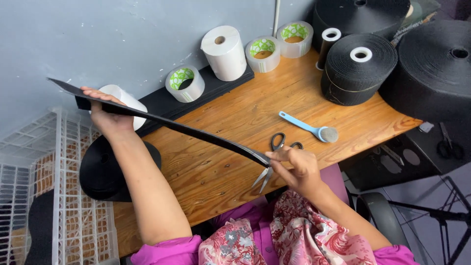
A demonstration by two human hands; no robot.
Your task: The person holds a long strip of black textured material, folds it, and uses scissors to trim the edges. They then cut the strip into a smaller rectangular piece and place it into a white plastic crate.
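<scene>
Head view, looking down on the table (230, 118). Left arm stretched forward and to the left, forearm bare, left hand (109, 114) raised above the table's far left edge, fingers closed over the upper end of a long black strip (176, 126). The strip runs taut and slanting from that hand down to the right hand (294, 167), which sits low, close to the body, wrist bent. Right hand pinches the strip's near end between thumb and fingertips; the strip tapers to a narrow end there. Scissors (277, 157) lie on the table directly under and beside the right hand, black handles pointing away, blades showing open below the strip's end; cannot tell whether the hand touches them. A light blue brush (314, 128) lies on the wood just beyond the scissors, apart from both hands. Along the wall: rolls of tape (184, 83) and a white paper roll (224, 53). Far right: large black rolls (360, 68), stacked close together. White wire rack (59, 196) at left, below the left arm.
</scene>
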